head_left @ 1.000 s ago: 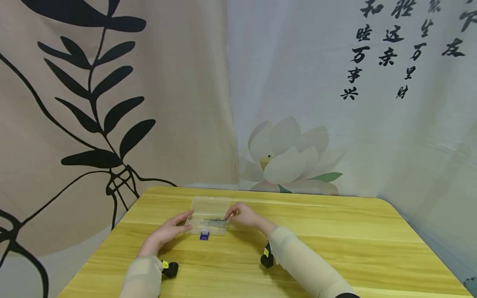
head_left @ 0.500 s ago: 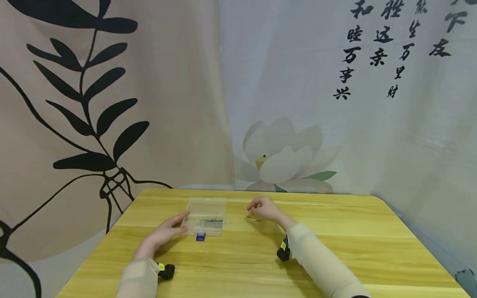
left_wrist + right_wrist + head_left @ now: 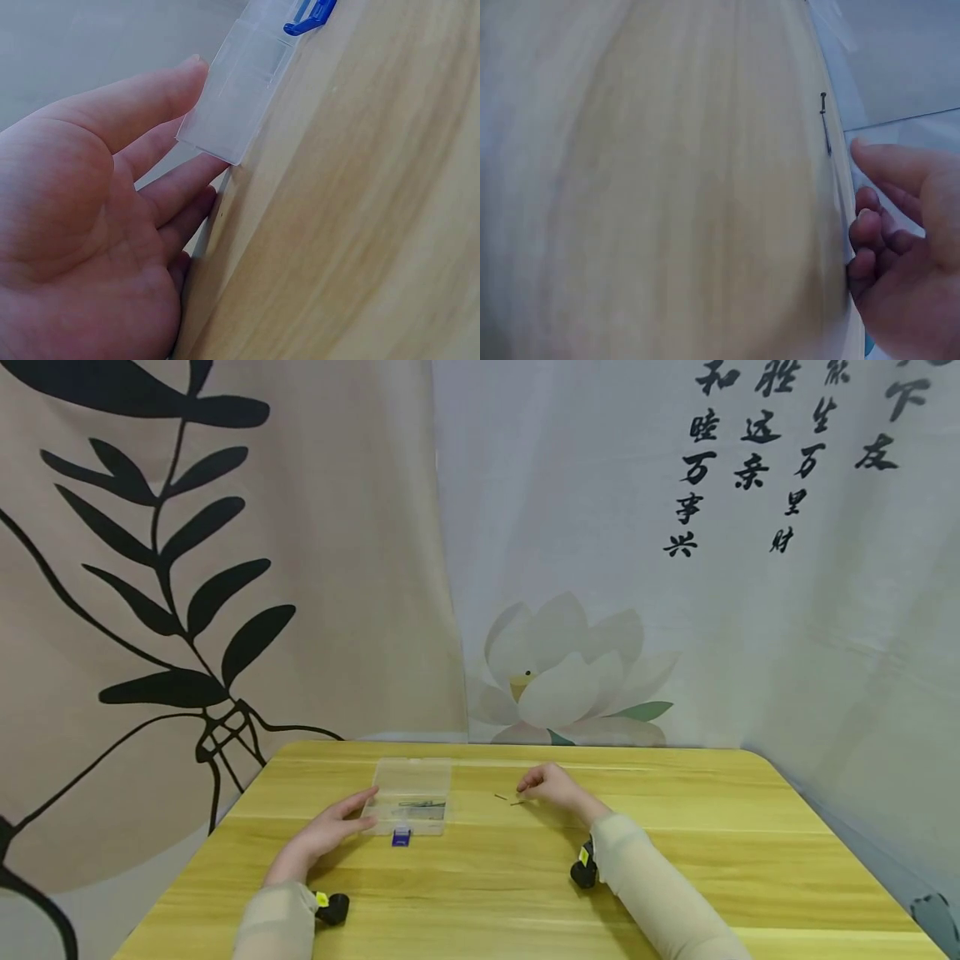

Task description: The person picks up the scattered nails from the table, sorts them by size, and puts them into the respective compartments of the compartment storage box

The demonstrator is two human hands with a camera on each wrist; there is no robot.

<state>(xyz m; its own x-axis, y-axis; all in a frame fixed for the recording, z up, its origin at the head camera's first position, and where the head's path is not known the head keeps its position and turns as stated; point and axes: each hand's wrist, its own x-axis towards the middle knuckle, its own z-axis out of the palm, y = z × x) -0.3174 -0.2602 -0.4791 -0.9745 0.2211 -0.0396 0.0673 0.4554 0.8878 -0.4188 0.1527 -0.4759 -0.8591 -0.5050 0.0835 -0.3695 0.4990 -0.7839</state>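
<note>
A clear plastic box (image 3: 408, 777) with a blue latch (image 3: 401, 837) lies with its lid raised on the table. Several thin dark nail-like pieces (image 3: 422, 804) are inside. My left hand (image 3: 327, 832) rests against the box's left side, thumb and fingers spread; in the left wrist view its fingertips touch the clear plastic corner (image 3: 236, 97). On the right, two thin dark nails (image 3: 826, 124) lie on the wood. Just beside them is my right hand (image 3: 553, 787), its fingers loosely bent. Nothing shows between the thumb and fingers in the right wrist view.
The wooden table (image 3: 480, 893) extends to both sides and in front of the box. A patterned cloth backdrop (image 3: 375, 568) hangs behind its far edge. Black wrist cameras (image 3: 333, 908) sit under both forearms.
My right hand has moved from the box's right edge to the right, past the two nails, uncovering them. The left hand stays at the box. The head view has shifted slightly.
</note>
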